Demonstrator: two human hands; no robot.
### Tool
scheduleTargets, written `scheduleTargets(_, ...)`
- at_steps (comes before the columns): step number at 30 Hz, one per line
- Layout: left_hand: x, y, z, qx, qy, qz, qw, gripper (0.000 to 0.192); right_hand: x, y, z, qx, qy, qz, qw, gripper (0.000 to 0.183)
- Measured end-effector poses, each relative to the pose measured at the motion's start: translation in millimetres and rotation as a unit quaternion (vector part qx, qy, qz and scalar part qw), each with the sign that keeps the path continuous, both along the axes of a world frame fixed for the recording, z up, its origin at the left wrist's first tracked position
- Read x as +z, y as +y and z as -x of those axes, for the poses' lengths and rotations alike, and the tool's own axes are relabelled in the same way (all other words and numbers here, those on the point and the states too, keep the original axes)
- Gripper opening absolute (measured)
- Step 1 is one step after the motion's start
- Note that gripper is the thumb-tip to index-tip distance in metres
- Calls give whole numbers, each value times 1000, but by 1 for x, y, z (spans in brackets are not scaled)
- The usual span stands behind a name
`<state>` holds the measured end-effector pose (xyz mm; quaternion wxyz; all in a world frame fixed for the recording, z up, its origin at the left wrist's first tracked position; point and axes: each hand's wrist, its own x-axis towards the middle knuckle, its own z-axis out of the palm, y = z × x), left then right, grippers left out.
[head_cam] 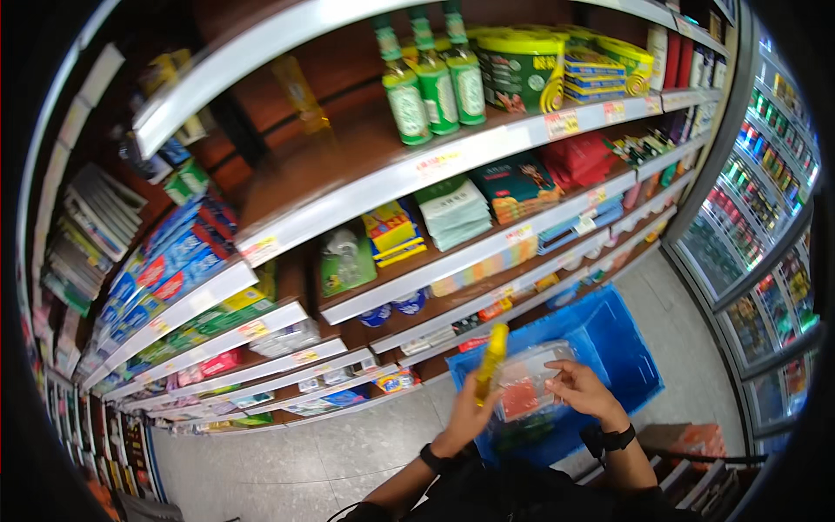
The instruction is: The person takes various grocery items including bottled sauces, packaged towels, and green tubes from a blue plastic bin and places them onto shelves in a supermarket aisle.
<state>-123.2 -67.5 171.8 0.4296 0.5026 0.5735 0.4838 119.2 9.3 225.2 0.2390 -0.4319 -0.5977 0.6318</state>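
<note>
My left hand (471,412) holds an upright yellow bottle (492,365), blurred by motion. My right hand (579,386) has its fingers curled at the edge of a clear plastic package (536,375) with a red and white label; whether it grips the package cannot be told. Both hands are over a large blue plastic crate (629,342) on the floor. Under the package, dark green items lie in the crate, hard to make out. Three green-labelled bottles (433,91) stand on the upper shelf, with another yellow bottle (305,98) farther left on it.
Shelves (483,153) with price tags hold green tubs (522,68), paper packs (453,209) and boxed goods (160,274). Glass-door drink coolers (750,215) stand at the right. Behind the crate at lower right are a cardboard box (660,436) and a slatted rack (704,486).
</note>
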Motion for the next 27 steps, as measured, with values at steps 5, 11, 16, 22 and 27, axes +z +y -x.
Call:
scheduleTargets(5, 132, 18, 78, 156, 5, -189, 970, 34, -53, 16, 12, 17, -56, -42, 997, 37)
scheduleTargets(11, 268, 63, 150, 117, -181, -144, 966, 28, -70, 15, 34, 49, -21, -30, 998, 31)
scheduleTargets(16, 330, 98, 212, 131, -155, -180, 962, 28, -78, 11, 38, 84, -5, -35, 996, 26)
scheduleTargets(22, 348, 184, 278, 222, -179, -160, 945, 23, -118, -2, 15, 6, -3, 36, 999, 22)
scheduleTargets(27, 371, 208, 288, 250, 24, -25, 968, 33, -136, -14, 0, -75, -9, 84, 994, 21)
